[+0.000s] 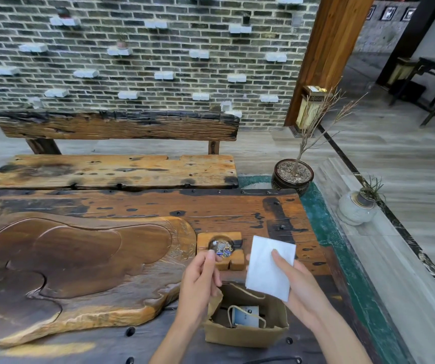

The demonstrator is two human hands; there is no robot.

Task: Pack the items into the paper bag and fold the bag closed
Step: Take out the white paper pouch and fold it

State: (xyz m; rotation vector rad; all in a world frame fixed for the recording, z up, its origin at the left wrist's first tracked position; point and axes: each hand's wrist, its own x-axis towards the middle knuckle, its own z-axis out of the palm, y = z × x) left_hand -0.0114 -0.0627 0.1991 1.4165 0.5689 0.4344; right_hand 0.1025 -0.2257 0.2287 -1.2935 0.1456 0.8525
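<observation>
Our right hand (293,281) pinches a flat white rectangular packet (268,267), long axis tilted upright, directly above the open brown paper bag (245,334) just below; our left hand (199,278), loosely curled, holds nothing we can see.

Paper bag (245,334): plain kraft brown. Packet inside bag (246,315): white, pale blue tint, small dark mark, possibly print. Tissue pack (268,269): plain white. Ashtray (221,249): orange-tan wood, speckled blue-and-white contents. Tea tray (79,258): dark brown, amber rim. Table (237,208): orange-brown, black streaks. Wall (132,74): grey brick, white blocks.
</observation>
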